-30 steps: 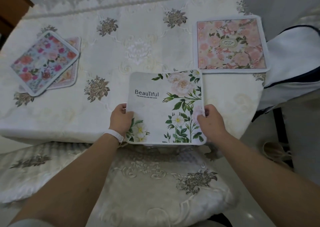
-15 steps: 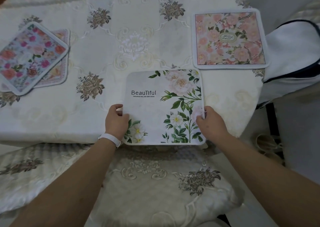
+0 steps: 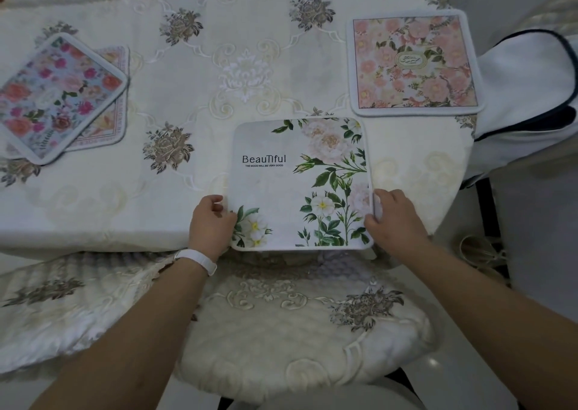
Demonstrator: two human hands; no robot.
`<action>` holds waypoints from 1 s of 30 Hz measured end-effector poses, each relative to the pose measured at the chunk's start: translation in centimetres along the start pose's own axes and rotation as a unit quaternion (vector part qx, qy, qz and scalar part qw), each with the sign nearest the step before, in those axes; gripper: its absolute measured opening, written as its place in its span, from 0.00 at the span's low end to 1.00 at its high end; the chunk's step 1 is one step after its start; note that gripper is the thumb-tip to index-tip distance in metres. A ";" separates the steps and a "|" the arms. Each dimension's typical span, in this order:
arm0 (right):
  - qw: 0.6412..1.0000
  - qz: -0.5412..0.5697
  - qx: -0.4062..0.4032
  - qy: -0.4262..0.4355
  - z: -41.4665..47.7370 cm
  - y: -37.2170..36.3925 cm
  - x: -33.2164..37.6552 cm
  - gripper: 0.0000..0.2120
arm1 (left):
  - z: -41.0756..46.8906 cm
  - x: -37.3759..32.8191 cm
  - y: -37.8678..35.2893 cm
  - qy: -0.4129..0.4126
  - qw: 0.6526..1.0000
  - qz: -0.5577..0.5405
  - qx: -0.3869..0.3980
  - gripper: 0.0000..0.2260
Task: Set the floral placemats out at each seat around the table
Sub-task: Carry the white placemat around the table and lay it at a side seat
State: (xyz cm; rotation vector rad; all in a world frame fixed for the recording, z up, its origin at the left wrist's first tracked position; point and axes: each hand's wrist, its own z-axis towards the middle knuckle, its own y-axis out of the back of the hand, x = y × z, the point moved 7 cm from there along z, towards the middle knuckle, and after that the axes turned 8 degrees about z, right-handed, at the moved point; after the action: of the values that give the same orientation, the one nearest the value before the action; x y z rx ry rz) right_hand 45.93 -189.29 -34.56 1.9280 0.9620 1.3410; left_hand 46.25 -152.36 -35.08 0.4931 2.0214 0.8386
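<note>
What is lying on and around the table (image 3: 187,74)
Four placemats are lying on it: one white placemat (image 3: 281,187) at its near edge; one pink placemat (image 3: 413,65) at its right edge; a blue placemat (image 3: 53,96) overlapping a pale placemat (image 3: 120,103) at its left edge; two hands, left hand (image 3: 211,221) and right hand (image 3: 394,218), are reaching its near edge; two seats, a middle cushion (image 3: 297,331) and a left cushion (image 3: 62,300), are sitting below it.

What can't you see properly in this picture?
All in the head view:
1. Lower mat of the left stack: the blue mat covers most of it, so its pattern is unclear.
2. Blue mat's left corner: cut off by the picture's edge.
3. Label on the pink mat: too small to read.
4. Shoe-like thing on the floor: blurred, partly behind a dark chair leg.
</note>
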 end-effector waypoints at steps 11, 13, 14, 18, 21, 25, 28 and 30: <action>0.987 -0.098 0.105 0.075 -3.5 -2.3 -0.3 0.41 | -3.5 0.7 -0.9 -0.191 0.963 0.178 0.065 0.41; 0.987 -0.100 0.099 0.075 -3.5 -2.4 -0.3 0.41 | -3.5 0.5 -0.9 -0.195 0.959 0.198 0.061 0.41; 0.987 -0.101 0.094 0.076 -3.5 -2.4 -0.2 0.40 | -3.5 0.5 -0.9 -0.192 0.958 0.204 0.063 0.41; 0.988 -0.100 0.082 0.082 -3.5 -2.4 -0.2 0.39 | -3.4 0.9 -1.1 -0.186 0.958 0.208 0.068 0.41; 0.988 -0.106 0.083 0.080 -3.4 -2.5 -0.2 0.39 | -3.5 1.0 -1.1 -0.188 0.957 0.209 0.074 0.42; 0.984 -0.129 0.087 0.082 -3.4 -2.9 0.4 0.38 | -3.4 1.2 -1.0 -0.181 0.957 0.213 0.072 0.41; 0.985 -0.128 0.089 0.080 -3.4 -3.0 0.7 0.38 | -3.6 1.1 -1.0 -0.173 0.957 0.222 0.068 0.39; 0.984 -0.127 0.093 0.079 -3.4 -3.0 0.7 0.38 | -3.8 0.9 -1.1 -0.166 0.958 0.225 0.068 0.38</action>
State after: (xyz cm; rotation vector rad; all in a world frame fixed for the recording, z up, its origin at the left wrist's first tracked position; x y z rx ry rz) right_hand 42.21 -186.83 -35.49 1.7752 1.4053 1.3056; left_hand 42.56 -153.94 -34.88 1.1269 1.6804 0.8174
